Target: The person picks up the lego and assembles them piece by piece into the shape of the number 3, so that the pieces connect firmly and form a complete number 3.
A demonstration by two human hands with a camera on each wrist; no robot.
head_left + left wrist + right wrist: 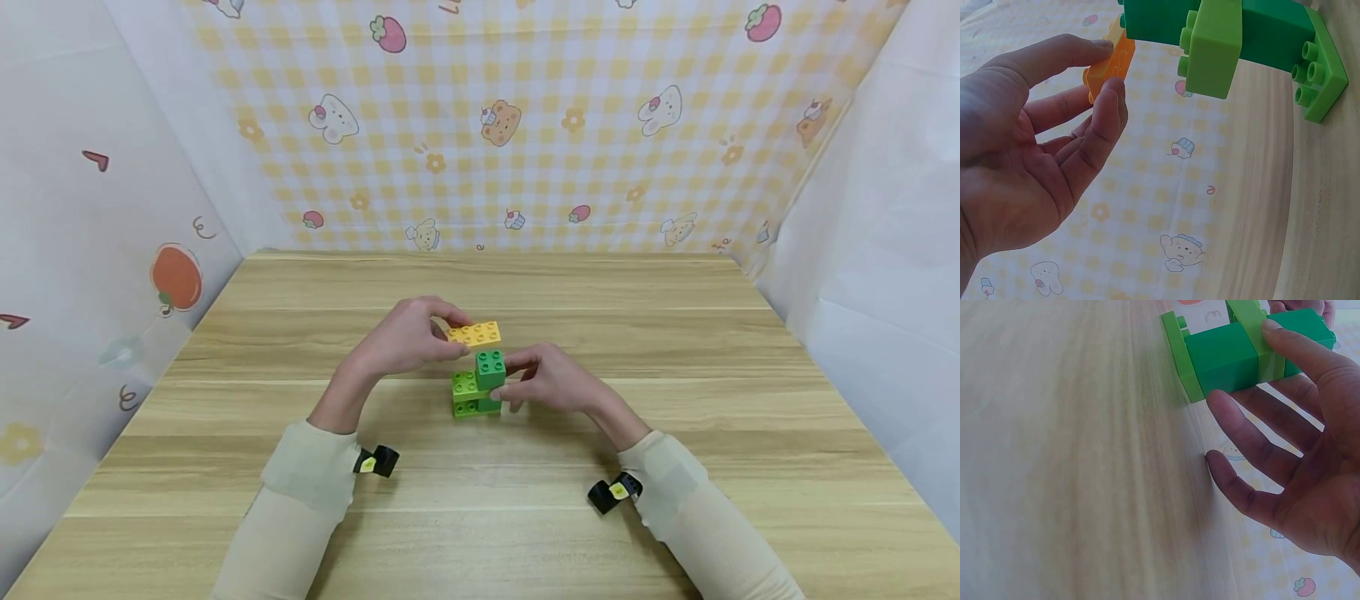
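Note:
My left hand (405,337) pinches a yellow toy building brick (480,335), studs up, between thumb and fingers. It is held in the air just behind and above a small tower of stacked bricks, apart from it. The tower has a flat light green base (1184,359), a dark green brick (1221,357), a light green brick (463,387) jutting left, and a dark green brick (491,367) on top. Gripping the tower from its right side is my right hand (555,379), its thumb on the light green middle brick.
The tower stands on a wood-grain table (480,517). A yellow checked cloth (480,183) with cartoon prints hangs behind the table's far edge. White sheets hang at the left (67,292) and right (885,275). Each wrist bears a small black camera.

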